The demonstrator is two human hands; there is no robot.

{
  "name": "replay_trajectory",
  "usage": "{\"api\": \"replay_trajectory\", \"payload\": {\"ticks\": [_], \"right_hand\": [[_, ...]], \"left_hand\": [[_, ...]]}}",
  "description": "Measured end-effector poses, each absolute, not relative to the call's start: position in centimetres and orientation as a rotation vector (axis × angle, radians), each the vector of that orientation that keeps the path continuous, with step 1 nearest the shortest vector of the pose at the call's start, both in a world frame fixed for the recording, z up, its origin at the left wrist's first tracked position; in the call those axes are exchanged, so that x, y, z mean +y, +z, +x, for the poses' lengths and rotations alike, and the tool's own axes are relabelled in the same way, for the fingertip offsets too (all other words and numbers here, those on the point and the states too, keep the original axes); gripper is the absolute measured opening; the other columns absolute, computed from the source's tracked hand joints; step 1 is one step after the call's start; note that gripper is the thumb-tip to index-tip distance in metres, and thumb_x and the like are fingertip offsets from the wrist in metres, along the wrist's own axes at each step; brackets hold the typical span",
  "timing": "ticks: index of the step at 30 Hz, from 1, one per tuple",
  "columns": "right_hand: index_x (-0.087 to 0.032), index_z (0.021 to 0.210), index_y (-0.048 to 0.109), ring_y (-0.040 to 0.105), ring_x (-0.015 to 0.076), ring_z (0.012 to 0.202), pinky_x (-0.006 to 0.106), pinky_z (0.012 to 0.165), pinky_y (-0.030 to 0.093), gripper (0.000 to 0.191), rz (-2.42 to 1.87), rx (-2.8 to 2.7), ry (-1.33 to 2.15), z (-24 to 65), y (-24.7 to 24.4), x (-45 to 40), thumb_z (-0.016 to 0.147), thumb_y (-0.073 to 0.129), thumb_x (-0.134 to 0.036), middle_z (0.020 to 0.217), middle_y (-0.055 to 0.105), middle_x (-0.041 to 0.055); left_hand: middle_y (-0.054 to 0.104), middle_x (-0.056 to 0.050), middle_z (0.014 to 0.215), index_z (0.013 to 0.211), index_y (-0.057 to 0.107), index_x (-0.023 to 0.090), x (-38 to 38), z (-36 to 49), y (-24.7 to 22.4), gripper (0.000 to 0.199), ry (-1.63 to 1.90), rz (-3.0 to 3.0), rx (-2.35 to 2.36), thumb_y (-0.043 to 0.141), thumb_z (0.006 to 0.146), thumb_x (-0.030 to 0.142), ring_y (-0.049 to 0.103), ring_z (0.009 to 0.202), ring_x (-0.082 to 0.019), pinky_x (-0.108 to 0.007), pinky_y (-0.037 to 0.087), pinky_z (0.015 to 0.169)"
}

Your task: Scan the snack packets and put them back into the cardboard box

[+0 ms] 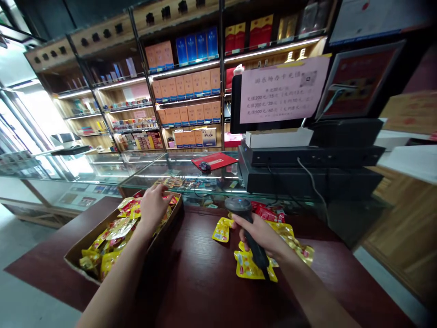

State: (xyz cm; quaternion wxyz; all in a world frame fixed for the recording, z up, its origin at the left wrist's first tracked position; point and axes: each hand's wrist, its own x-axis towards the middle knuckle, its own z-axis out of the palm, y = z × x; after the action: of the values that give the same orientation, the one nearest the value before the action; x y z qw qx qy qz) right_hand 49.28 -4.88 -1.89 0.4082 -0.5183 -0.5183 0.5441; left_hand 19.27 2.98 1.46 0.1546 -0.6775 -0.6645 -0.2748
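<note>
My right hand [261,232] is wrapped around the handle of a black barcode scanner [252,239], its head pointing away from me above the dark red tabletop. Beneath and beside the scanner lie yellow snack packets [247,266], with a single yellow packet [222,229] just left of its head. On the left, an open cardboard box [80,269] is filled with yellow and red snack packets [119,228]. My left hand [153,205] is over the far end of this box, thumb and fingers apart, with no packet visible between them.
Red packets [268,212] lie behind the scanner. Beyond the tabletop [191,273] stands a glass display counter [164,171] with a computer mouse [205,166] on a red mat [218,160]. A monitor [236,105] with a pink paper sign and black cash-register equipment [273,180] stand at right. Stocked shelves line the wall.
</note>
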Motion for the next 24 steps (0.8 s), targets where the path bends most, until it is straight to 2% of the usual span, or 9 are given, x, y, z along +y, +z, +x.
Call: {"api": "replay_trajectory", "payload": {"ticks": [5,8,13,19,21,24], "right_hand": [[-0.018,0.08,0.049,0.05,0.0096,0.032,0.019,0.034,0.04,0.029,-1.301,-1.255,1.409,49.4,-1.6,-4.9,0.085,0.056,-0.046,0.044,0.051,-0.0067],[-0.019,0.079,0.049,0.048,0.0089,0.031,0.019,0.033,0.04,0.028,-1.32,-1.224,1.414,49.6,-1.7,-4.7,0.084,0.058,-0.045,0.045,0.052,-0.0068],[-0.018,0.079,0.051,0.049,0.0082,0.031,0.018,0.033,0.04,0.028,-1.376,-1.184,1.429,50.0,-2.2,-4.2,0.085,0.058,-0.045,0.046,0.051,-0.0068],[-0.018,0.078,0.052,0.049,0.0083,0.032,0.018,0.033,0.04,0.024,-1.398,-1.173,1.421,50.2,-2.8,-3.9,0.087,0.054,-0.04,0.046,0.051,-0.0068],[-0.017,0.078,0.052,0.048,0.0082,0.031,0.019,0.032,0.04,0.025,-1.405,-1.169,1.418,50.3,-3.1,-3.7,0.086,0.056,-0.041,0.045,0.051,-0.0071],[-0.017,0.078,0.053,0.048,0.0082,0.031,0.019,0.032,0.041,0.028,-1.438,-1.145,1.434,50.3,-3.5,-3.4,0.085,0.057,-0.044,0.045,0.051,-0.0065]], "left_hand": [[0.067,-0.007,0.099,0.096,0.065,0.023,3.3,24.7,-2.1,0.023,-0.826,-2.168,-1.897,0.062,0.079,0.038,0.06,0.095,-0.024,-0.031,0.043,0.079],[0.067,-0.009,0.1,0.1,0.066,0.022,4.0,27.7,-4.6,0.029,-0.809,-2.318,-1.946,0.064,0.077,0.039,0.061,0.097,-0.025,-0.031,0.043,0.081],[0.068,-0.013,0.103,0.111,0.065,0.019,5.8,31.7,-9.3,0.051,-0.743,-2.659,-2.093,0.071,0.067,0.046,0.063,0.097,-0.027,-0.031,0.045,0.082],[0.071,-0.011,0.094,0.128,0.055,0.018,7.4,33.7,-12.4,0.081,-0.737,-2.962,-2.162,0.08,0.052,0.033,0.066,0.088,-0.025,-0.029,0.046,0.075],[0.071,-0.01,0.092,0.125,0.057,0.019,7.8,33.7,-12.4,0.083,-0.753,-2.942,-2.278,0.083,0.047,0.031,0.067,0.087,-0.025,-0.028,0.046,0.073],[0.071,-0.01,0.089,0.104,0.065,0.017,8.5,33.2,-12.3,0.066,-0.758,-2.924,-2.368,0.084,0.042,0.029,0.067,0.085,-0.026,-0.028,0.047,0.07]]}}
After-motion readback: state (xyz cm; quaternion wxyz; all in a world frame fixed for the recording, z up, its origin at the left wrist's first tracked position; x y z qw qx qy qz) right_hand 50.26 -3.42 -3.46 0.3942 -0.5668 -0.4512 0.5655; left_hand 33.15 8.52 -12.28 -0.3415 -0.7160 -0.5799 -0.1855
